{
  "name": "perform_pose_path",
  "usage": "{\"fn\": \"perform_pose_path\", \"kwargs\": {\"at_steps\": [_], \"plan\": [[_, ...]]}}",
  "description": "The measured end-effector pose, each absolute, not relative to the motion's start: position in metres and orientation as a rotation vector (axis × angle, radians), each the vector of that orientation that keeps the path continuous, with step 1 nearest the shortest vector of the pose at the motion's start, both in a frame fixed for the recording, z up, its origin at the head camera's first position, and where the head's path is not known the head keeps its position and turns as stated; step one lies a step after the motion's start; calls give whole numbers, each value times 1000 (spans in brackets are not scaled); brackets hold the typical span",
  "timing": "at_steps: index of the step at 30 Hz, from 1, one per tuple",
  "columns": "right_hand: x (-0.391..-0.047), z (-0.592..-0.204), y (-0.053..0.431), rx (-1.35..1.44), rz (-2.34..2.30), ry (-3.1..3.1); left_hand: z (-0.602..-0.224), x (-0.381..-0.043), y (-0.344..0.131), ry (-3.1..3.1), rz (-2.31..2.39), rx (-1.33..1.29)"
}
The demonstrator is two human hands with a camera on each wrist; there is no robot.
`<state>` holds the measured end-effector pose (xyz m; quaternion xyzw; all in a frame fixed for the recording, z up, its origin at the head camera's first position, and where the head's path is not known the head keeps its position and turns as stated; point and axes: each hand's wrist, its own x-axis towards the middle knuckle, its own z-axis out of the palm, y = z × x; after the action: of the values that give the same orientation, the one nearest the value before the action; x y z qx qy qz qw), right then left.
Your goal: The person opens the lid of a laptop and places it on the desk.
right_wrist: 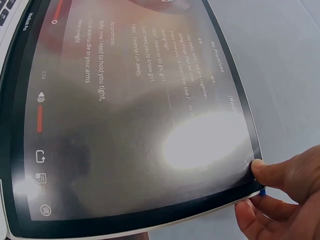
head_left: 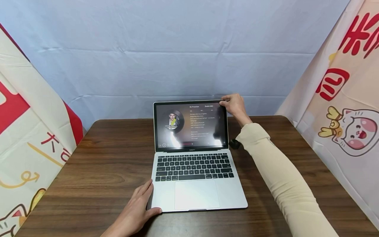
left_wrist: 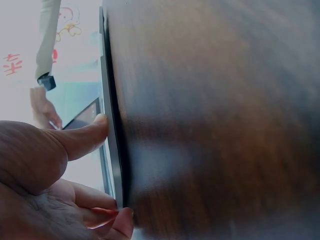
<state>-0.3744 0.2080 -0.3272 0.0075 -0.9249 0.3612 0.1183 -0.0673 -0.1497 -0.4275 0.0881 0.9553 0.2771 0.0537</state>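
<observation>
A silver laptop [head_left: 196,194] stands raised on the wooden table, its lit screen [head_left: 204,131] showing a music player with lyrics and a round album picture. My right hand [head_left: 235,105] pinches the screen's upper right corner, thumb on the front face and fingers behind, as the right wrist view shows. At the base's front left corner is my left hand [head_left: 134,204], its thumb against the front edge and its fingers along the left side. From the left wrist view, that thumb [left_wrist: 90,137] presses the edge while the fingertips curl round the corner.
Brown wood-grain table [head_left: 115,158] surrounds the laptop. Behind it hangs a pale blue cloth [head_left: 177,59]. Printed banners hang at the left and right [head_left: 352,98]. A small black object [head_left: 234,144] shows beside the right cuff.
</observation>
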Motion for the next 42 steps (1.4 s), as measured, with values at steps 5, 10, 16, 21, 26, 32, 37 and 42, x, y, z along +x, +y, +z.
{"fn": "perform_pose_path", "kwargs": {"at_steps": [5, 10, 16, 21, 26, 32, 37, 42], "plan": [[-371, -326, 211, 15, 1215, -2666, -427, -66, -150, 2916, 846, 284], [-370, -323, 213, 9, 1329, -2627, -426, -67, -150, 2924, 832, 283], [-370, -321, 215, 19, 1382, -2618, -426, -67, -150, 2927, 826, 286], [-368, -319, 218, 30, 1406, -2627, -426, -68, -150, 2936, 817, 285], [-365, -317, 222, 62, 1413, -2648, -424, -67, -150, 2951, 819, 298], [-360, -317, 226, 110, 1434, -2649, -422, -69, -150, 2943, 784, 278], [-356, -317, 230, 101, 1480, -2630, -418, -71, -150, 2929, 742, 260], [-352, -316, 234, 99, 1476, -2643, -413, -75, -152, 2924, 729, 250]]}}
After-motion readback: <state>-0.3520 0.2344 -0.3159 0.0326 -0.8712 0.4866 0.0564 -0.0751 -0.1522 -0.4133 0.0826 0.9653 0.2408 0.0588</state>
